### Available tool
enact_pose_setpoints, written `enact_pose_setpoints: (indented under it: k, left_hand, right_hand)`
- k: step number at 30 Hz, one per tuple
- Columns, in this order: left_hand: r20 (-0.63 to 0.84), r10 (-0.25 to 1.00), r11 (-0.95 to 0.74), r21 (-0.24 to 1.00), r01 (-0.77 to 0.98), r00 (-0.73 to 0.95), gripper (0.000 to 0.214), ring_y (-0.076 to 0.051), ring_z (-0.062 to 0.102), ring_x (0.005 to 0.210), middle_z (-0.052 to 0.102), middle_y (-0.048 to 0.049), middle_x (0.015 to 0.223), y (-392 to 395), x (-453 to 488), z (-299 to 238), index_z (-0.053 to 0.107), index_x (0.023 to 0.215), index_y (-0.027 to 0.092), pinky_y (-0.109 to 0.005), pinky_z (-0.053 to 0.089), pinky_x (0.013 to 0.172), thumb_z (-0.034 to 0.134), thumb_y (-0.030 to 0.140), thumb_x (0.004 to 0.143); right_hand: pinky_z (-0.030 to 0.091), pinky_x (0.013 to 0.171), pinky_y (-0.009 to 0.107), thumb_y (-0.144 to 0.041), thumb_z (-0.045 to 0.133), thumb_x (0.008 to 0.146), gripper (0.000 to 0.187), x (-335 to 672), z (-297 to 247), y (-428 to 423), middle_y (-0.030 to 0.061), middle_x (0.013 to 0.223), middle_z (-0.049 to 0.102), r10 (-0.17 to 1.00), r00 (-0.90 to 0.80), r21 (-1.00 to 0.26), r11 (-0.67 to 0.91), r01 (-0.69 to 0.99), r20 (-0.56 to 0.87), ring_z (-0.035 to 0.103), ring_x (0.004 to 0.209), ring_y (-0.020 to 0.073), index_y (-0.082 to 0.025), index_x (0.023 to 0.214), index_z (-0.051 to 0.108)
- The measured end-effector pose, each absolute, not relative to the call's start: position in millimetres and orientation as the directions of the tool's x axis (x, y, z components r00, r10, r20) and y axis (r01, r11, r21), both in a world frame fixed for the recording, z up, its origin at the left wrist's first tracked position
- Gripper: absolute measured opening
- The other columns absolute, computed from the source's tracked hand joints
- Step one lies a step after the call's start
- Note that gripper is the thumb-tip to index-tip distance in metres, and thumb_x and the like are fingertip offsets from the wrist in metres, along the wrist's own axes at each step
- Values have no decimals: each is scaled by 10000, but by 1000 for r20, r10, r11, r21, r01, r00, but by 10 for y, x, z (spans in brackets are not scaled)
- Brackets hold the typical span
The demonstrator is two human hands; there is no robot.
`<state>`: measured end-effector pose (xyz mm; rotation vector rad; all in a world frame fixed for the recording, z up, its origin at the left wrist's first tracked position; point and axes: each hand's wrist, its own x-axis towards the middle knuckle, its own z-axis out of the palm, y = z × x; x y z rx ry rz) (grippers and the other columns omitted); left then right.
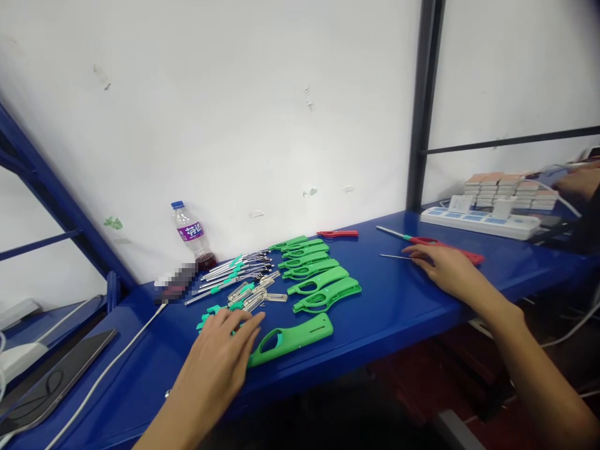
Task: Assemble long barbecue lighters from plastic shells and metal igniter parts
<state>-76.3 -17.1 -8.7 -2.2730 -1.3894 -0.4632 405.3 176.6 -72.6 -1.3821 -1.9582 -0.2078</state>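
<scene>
My left hand (220, 350) lies flat on the blue table (398, 306), fingers spread, its fingertips touching a green plastic handle shell (295, 337) and small teal parts (209, 315). My right hand (443, 269) rests open on the table, fingers stretched toward a thin metal rod (394, 256) and a red-handled tool (435, 244). Between the hands lies a row of several green handle shells (314, 272), with a bundle of metal tubes with teal fittings (234, 272) and clear small pieces (255, 294) to their left.
A plastic bottle (192, 234) stands by the white wall. A red shell (337, 234) lies behind the green row. A white power strip (478, 222) and stacked boxes (510, 187) sit at right, near another person's hand (579, 181). A phone (56, 381) and white cable (117, 362) lie at left.
</scene>
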Motion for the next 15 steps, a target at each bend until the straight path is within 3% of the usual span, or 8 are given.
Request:
enact_pose_setpoints:
  k: [6,11,15]
  left_hand:
    - [299,848,-392,-202,897,438,280,-297,625,947,741,-90,1018,382,-890,64,768,1068,219,-435,523,809,489,208,1045]
    - [260,843,-426,-213,879,471,214,-277,626,931,726,-70,1001,545,-880,20,746,1063,236,-397,515,807,537,209,1025]
    - [279,838,-420,-217,881,468,261,-275,610,898,687,-79,939,619,-871,-55,711,980,218,-391,502,788,458,199,1043]
  right_hand:
    - [599,861,497,-307,534,945,286,4020,-716,1701,101,1055,817,766,-128,-315,403,860,630,766,969,361,-232,1076,777]
    - [587,845,504,-307,541,944,266,4011,-692,1672,93,1063,814,779,-113,-329,385,862,617,762,959,372,-237,1042,778]
    - [579,845,490,-302,546,940,263,4008,-679,1659,97,1057,813,785,-110,-336,381,861,609,757,972,366,-232,1046,776]
